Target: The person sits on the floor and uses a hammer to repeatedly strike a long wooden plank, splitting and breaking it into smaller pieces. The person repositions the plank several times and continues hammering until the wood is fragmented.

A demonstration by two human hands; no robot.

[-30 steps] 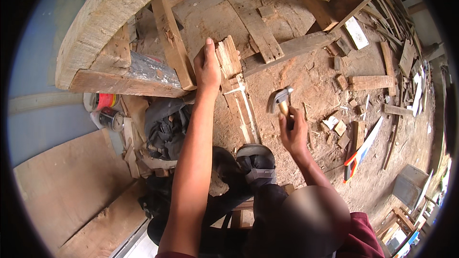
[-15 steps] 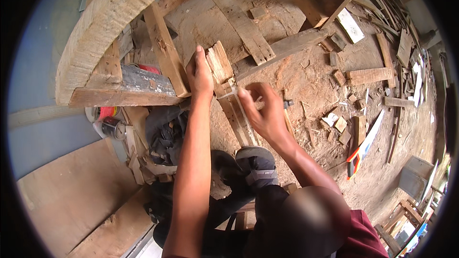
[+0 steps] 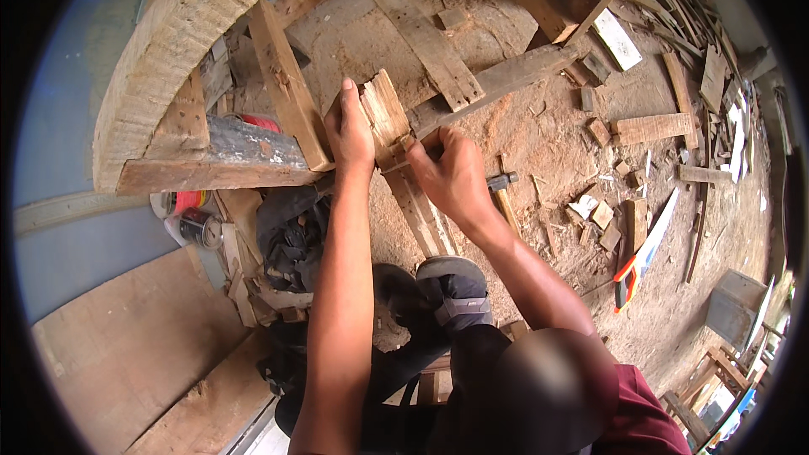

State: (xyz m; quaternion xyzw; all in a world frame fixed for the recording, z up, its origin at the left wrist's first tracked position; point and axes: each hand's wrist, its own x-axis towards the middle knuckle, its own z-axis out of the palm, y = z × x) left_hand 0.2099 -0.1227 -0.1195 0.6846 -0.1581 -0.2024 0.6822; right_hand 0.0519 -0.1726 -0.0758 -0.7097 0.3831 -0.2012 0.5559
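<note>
My left hand (image 3: pixel 350 133) is wrapped round the left side of a short piece of wood (image 3: pixel 386 108), its thumb pointing up along the edge. The wood has a jagged, splintered far end and a pale, rough face. At its lower right corner, my right hand (image 3: pixel 452 170) is closed in a pinch; what lies between the fingertips is too small to make out. Below both hands a longer wooden board (image 3: pixel 419 212) slopes toward my sandalled foot (image 3: pixel 451 274), which is against its near end. A hammer (image 3: pixel 503 194) lies on the ground just right of my right hand.
A wooden frame with a thick curved piece (image 3: pixel 168 59) and crossbars (image 3: pixel 413 29) stands ahead and left. On the dirt floor to the right are a handsaw (image 3: pixel 647 248), wood offcuts (image 3: pixel 653 129) and scrap. Cans (image 3: pixel 200 227) and a dark bag (image 3: pixel 295 244) sit at left.
My right hand has moved up and left, its fingers closing in at the corner of the wood piece. More of the hammer shows now. My left hand keeps its hold.
</note>
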